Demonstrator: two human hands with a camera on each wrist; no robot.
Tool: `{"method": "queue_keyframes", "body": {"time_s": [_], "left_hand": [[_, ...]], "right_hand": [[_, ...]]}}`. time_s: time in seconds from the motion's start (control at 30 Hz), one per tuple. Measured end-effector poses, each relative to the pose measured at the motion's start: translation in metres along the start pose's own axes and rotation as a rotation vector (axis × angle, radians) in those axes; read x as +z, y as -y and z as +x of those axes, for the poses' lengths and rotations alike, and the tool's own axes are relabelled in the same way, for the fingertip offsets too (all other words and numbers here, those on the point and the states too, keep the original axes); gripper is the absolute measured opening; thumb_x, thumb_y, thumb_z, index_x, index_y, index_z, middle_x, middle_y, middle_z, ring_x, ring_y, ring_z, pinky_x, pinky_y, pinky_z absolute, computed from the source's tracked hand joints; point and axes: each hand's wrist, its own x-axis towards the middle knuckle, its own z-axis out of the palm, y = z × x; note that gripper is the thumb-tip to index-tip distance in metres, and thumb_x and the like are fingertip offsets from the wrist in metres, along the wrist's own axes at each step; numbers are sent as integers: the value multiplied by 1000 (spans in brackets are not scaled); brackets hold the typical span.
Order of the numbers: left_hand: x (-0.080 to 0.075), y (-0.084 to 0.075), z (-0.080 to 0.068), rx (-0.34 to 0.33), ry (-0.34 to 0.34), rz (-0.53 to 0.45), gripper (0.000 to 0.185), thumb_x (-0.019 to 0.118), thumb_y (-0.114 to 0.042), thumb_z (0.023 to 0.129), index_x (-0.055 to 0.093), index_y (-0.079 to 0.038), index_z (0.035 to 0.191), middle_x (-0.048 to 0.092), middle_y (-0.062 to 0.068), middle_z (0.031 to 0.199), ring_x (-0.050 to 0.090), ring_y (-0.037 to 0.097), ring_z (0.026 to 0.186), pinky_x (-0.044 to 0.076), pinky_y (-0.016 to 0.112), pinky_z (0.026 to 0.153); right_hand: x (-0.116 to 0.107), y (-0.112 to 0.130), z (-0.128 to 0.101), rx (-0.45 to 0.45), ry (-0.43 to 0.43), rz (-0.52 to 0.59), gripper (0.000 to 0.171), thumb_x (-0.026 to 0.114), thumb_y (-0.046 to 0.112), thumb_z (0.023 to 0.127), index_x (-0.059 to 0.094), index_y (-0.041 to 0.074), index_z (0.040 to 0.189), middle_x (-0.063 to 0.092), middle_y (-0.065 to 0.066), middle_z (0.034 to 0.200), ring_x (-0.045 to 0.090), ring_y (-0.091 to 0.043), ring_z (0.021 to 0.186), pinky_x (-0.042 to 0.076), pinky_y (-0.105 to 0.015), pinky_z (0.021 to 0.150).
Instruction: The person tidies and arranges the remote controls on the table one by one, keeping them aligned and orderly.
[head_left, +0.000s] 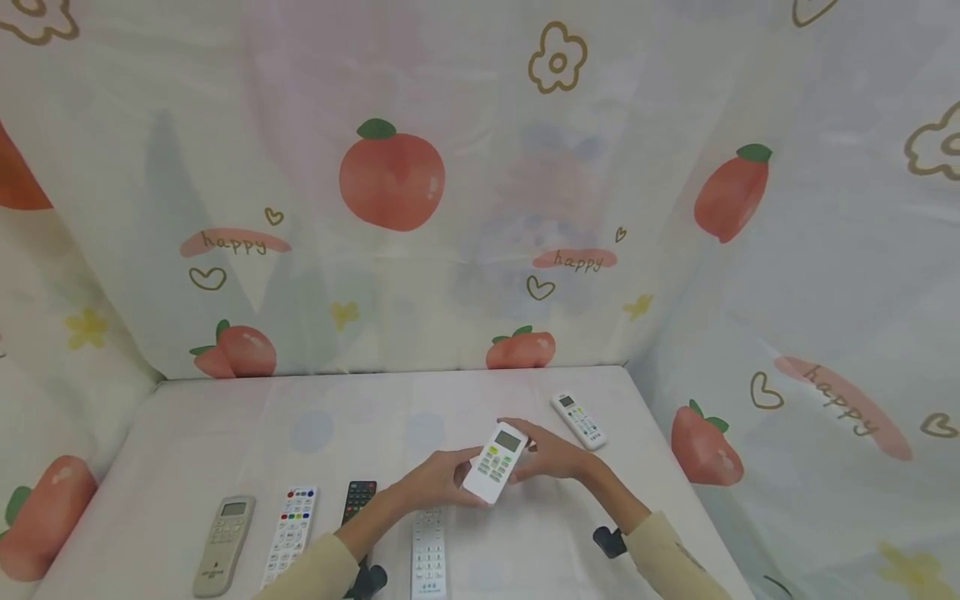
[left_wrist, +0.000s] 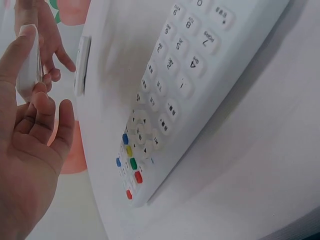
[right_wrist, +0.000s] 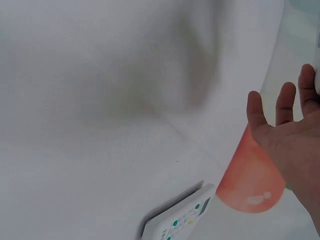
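Observation:
Both hands hold a small white remote control (head_left: 495, 463) with a grey screen and green and yellow buttons, tilted above the table. The left hand (head_left: 438, 478) grips its lower left side, thumb along the edge in the left wrist view, where the remote (left_wrist: 30, 65) shows edge-on. At its upper right, the right hand (head_left: 551, 452) pinches the other side. In the right wrist view several fingers of the right hand (right_wrist: 295, 130) are spread, with only a sliver of the remote at the frame's edge. A long white remote (head_left: 429, 554) lies on the table below the left hand.
On the white table (head_left: 525, 550) lie a beige remote (head_left: 224, 546), a white remote with coloured buttons (head_left: 291, 533) and a black remote (head_left: 359, 498), partly behind the left arm. Another white remote (head_left: 578, 421) lies at the back right. Printed cloth walls (head_left: 465, 317) stand behind and beside the table.

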Motion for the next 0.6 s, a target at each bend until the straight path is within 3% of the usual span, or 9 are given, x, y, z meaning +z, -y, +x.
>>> {"method": "queue_keyframes", "body": {"time_s": [0.2,0.43,0.6], "left_hand": [[5,-5,-8,3,-2,-10,88,89,-35,75,48,-11,148,58,-15,91,49,4,77,42,19,66],[20,-5,-13,9,-22,24,90,89,-36,74,46,-11,150,62,-16,98,52,2,78,47,19,70],[33,-7,-18,-11,-58,74,91,88,-38,74,45,-11,150,56,-17,81,48,2,68,44,19,60]], "right_hand": [[2,3,-8,-19,27,20,97,87,26,77,33,8,155,45,-6,150,45,-23,121,38,-53,99],[4,4,-12,-20,64,4,99,88,24,76,32,7,155,42,-8,152,43,-26,127,37,-55,101],[7,6,-15,19,78,-18,99,89,24,75,34,10,156,43,-8,150,44,-26,125,38,-55,103]]}}
